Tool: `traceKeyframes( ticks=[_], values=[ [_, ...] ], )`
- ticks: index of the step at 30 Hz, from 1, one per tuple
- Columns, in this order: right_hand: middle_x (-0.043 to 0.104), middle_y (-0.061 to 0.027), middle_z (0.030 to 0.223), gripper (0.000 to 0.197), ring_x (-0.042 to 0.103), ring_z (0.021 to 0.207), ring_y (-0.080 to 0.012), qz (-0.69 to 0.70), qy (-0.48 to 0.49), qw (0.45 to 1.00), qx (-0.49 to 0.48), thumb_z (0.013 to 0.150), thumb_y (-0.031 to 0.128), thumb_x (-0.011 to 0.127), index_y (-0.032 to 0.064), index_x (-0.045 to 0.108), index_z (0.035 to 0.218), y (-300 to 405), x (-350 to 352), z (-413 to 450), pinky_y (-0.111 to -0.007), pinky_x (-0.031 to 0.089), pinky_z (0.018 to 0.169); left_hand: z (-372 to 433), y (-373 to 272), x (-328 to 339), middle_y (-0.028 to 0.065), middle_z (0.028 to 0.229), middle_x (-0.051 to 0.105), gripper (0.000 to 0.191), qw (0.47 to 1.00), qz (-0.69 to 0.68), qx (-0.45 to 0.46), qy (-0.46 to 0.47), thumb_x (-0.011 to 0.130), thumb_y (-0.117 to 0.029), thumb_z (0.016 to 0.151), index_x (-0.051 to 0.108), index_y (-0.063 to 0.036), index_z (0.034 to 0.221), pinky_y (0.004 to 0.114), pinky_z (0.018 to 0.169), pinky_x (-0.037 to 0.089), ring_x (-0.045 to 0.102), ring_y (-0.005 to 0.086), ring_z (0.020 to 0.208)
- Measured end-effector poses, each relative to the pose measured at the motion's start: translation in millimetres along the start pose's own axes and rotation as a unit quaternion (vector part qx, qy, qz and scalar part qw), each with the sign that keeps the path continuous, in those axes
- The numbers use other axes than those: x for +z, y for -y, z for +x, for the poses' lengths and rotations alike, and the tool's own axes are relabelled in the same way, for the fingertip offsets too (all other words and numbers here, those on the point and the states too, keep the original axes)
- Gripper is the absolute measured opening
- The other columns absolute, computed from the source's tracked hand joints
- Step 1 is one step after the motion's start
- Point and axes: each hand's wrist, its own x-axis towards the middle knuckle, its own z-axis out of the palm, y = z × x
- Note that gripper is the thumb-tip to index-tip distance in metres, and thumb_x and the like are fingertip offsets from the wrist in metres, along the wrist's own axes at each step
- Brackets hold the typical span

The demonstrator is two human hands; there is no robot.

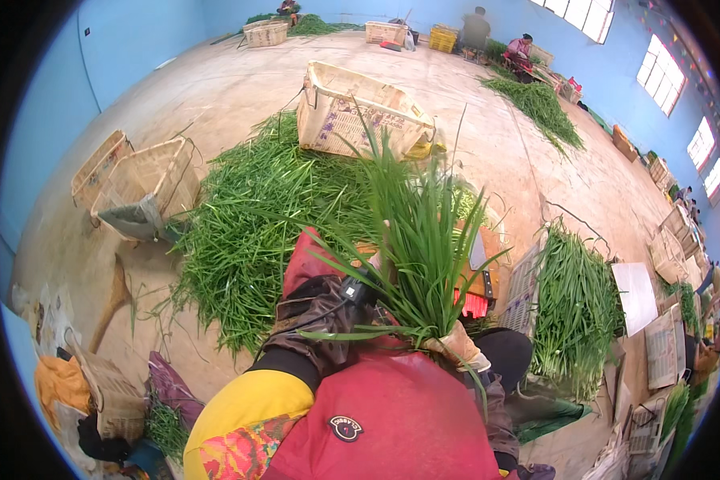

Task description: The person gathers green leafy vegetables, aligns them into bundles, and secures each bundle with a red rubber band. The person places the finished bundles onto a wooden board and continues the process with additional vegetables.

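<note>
A bunch of long green leaves (420, 240), like garlic chives, rises in front of my chest, tips pointing away from me. My right hand (456, 348), in a pale, soiled glove, is closed around its lower end. My left hand (384, 258) is mostly hidden behind the leaves, so its grip cannot be told. Beyond the bunch lies a wooden board (491, 246) with a cleaver (479, 255) on it. Red strips (473, 303) hang at the board's near edge. A large heap of loose greens (258, 234) spreads ahead and to the left.
A plastic crate (360, 117) stands behind the heap, with two more crates (150, 174) at left. At right, a crate (522, 288) adjoins stacked greens (576, 312). A wooden stool (113, 300) stands left. Several people work farther off, among them a seated person (519, 53).
</note>
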Motion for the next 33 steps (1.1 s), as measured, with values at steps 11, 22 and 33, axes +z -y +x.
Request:
traceKeyframes(
  ticks=[11,22,33],
  values=[
    [0.071,-0.0089,0.103,0.044,0.067,0.092,-0.0200,0.174,-0.069,0.978,0.094,0.070,-0.004,0.069,-0.0026,0.064,0.113,2,0,-3,-0.032,0.054,0.082,-1,-6,0,0.0136,0.134,0.058,0.098,0.960,-0.062,0.211,-0.171,0.049,-0.083,0.079,0.047,-0.0085,0.142,0.048,0.097,0.052,0.059,0.0281,0.117],
    [0.070,-0.0079,0.110,0.047,0.065,0.098,-0.0195,-0.057,-0.011,0.996,0.069,0.072,-0.001,0.072,-0.0022,0.062,0.117,-20,-12,6,-0.032,0.052,0.088,-10,-19,-12,0.0113,0.137,0.055,0.096,0.976,0.189,0.052,-0.093,0.060,-0.076,0.079,0.043,-0.0081,0.145,0.046,0.099,0.051,0.057,0.0274,0.120],
    [0.068,-0.0090,0.121,0.045,0.063,0.110,-0.0213,-0.091,0.045,0.987,0.128,0.082,0.009,0.074,0.0024,0.062,0.125,-30,-25,21,-0.032,0.048,0.098,15,-76,23,0.0129,0.130,0.061,0.072,0.957,0.265,-0.034,-0.109,0.076,-0.028,0.081,0.045,-0.0020,0.141,0.041,0.100,0.050,0.062,0.0222,0.113]
  ],
)
